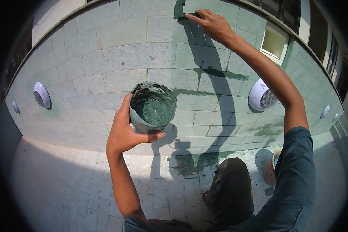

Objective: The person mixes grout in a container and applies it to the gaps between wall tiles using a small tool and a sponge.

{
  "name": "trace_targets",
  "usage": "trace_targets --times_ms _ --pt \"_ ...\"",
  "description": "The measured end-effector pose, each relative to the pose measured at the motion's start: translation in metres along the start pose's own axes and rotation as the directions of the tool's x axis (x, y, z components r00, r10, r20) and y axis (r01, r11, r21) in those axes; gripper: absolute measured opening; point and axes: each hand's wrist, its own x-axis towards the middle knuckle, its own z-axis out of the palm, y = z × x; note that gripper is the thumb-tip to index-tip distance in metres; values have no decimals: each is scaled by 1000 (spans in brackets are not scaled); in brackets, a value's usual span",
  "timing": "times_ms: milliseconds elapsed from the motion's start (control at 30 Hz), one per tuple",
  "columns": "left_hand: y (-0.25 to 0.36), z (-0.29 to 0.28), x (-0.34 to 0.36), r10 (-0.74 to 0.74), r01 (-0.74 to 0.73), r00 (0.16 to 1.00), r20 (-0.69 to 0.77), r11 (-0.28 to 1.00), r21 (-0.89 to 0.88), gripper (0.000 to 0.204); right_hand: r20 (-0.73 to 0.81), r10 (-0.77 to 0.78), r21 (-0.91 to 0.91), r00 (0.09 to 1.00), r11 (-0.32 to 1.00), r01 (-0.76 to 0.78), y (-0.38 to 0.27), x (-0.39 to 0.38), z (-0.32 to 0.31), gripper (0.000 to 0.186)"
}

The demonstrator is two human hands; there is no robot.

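Observation:
My left hand (121, 134) is wrapped round a smeared cup-shaped tub (150, 127), tilted so that its mouth shows. Thick green paste (155, 109) coats its inside and lies in the bottom. High on the tiled wall (121, 34), my right hand (216, 28) pinches a small flat spreader (195, 16); its exact kind is partly hidden by the fingers and paste. The spreader touches the wall beside a wet dark green patch (179, 11). Green smears (224, 73) run along tile joints lower down, in the shadow of my right arm.
Round white lamps, one on the left (42, 95) and one on the right (261, 96), stick out from the wall. A square recess (275, 41) sits at upper right. A stained bucket (270, 174) stands on the tiled floor (81, 181) by my right side. Green splatter (187, 170) marks the floor.

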Motion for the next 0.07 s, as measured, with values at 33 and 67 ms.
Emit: trace_targets --times_ms 33,67 --pt "0 -1 -1 -4 4 1000 0 1000 9 99 53 -5 11 999 1000 4 0 0 2 54" --pt "2 -3 -1 -27 27 1000 10 1000 12 99 106 -11 23 994 1000 8 2 -3 2 56"
